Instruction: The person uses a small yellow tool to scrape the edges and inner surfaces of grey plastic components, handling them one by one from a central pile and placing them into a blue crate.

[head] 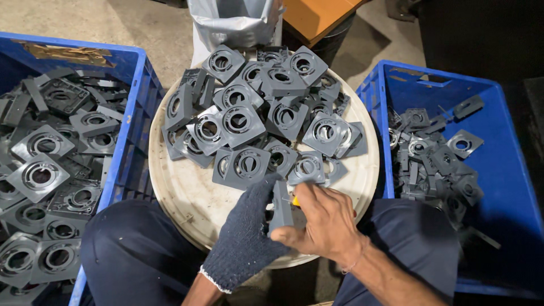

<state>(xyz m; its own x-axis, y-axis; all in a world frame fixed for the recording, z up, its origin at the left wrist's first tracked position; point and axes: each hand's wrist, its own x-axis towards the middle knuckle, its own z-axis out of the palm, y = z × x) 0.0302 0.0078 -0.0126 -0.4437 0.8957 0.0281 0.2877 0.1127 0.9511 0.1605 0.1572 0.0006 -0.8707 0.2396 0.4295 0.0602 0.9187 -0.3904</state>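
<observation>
Grey plastic plate [281, 207], square, held edge-up between two hands over the near rim of a round cream tray [187, 198].

The left hand [246, 232], in a dark knitted glove, closes around the plate's left side; the right hand [326, 224], bare, pinches its lower edge and also grips a small yellow-handled tool [295, 200], of which only the tip shows. Just beyond, a heap of like grey plates [255, 113] with round centre openings covers the tray. A blue crate [127, 102] on the left is full of the same plates; a blue crate [498, 147] on the right holds fewer. A grey plastic bag [232, 22] stands behind the tray. Dark trouser knees flank the hands.
</observation>
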